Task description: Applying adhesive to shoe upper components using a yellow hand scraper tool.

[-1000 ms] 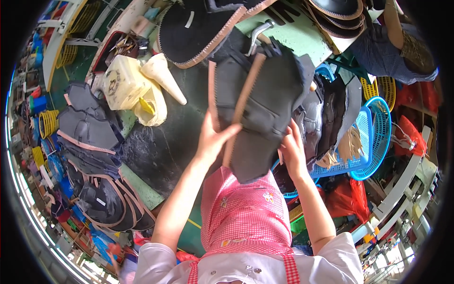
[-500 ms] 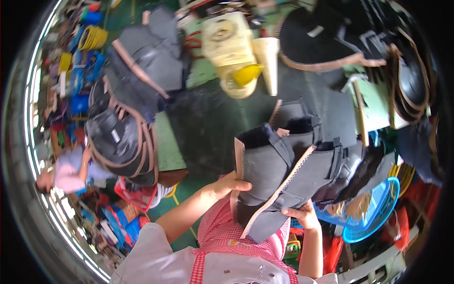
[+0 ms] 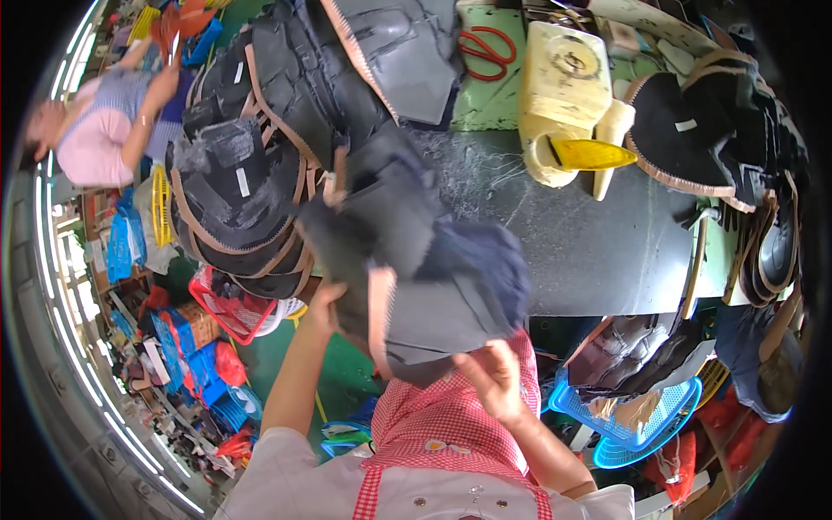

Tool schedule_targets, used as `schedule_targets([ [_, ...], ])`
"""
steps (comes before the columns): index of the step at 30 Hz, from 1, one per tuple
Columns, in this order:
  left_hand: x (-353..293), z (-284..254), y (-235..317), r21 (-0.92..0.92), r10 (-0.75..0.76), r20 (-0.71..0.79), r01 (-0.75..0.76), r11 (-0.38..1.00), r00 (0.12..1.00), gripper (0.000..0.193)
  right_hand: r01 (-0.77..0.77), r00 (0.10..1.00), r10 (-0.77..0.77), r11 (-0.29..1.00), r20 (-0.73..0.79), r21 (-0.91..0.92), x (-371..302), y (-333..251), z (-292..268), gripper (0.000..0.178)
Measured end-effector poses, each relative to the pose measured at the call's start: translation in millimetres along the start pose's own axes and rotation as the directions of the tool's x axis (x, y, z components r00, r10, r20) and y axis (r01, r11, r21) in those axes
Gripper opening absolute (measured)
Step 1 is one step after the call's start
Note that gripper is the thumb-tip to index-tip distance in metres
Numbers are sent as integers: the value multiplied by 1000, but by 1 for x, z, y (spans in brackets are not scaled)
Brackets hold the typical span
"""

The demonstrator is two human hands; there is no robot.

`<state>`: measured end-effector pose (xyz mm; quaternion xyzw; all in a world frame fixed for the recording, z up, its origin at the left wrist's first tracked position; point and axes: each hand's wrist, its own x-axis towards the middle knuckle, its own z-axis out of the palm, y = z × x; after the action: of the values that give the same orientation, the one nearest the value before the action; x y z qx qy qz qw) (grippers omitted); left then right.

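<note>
A dark grey boot upper (image 3: 451, 312) with a tan zigzag-cut edge strip and dark fuzzy lining hangs before my apron, blurred by motion. At its left side my left hand (image 3: 322, 312) is closed on it, the fingertips partly hidden behind the material. My right hand (image 3: 494, 377) is at its lower right edge, fingers apart, the thumb at or close to the edge. Just beyond, more dark upper material (image 3: 381, 208) overlaps the held piece; whether they are joined I cannot tell. A pile of similar uppers (image 3: 234, 165) lies to the left.
Across the black bench top (image 3: 589, 251) stand a cream glue container (image 3: 563, 78) with a yellow piece (image 3: 594, 154) at its front and red-handled scissors (image 3: 487, 54). At right are a hammer (image 3: 696, 269), more uppers (image 3: 680, 139) and a blue basket (image 3: 624, 416). A person (image 3: 100, 130) works at far left.
The uppers in my hands have swung left toward the left pile. My right hand's fingers have come apart. The view has turned, so the bench contents sit farther right.
</note>
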<state>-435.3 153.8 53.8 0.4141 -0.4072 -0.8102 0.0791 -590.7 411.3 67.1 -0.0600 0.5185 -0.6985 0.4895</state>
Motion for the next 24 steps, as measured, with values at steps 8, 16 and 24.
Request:
schedule_targets([
  [8,102,13,-5,76,-8,-123,18,997,992,52,-146,963,149,989,222,-32,11,-38,-13,28],
  [16,63,31,-6,71,62,-326,-41,997,943,71,147,974,-223,742,-34,-654,104,-24,46,37],
  [24,64,32,16,128,83,-86,-71,989,993,55,237,969,-229,738,95,-632,132,-26,46,43],
])
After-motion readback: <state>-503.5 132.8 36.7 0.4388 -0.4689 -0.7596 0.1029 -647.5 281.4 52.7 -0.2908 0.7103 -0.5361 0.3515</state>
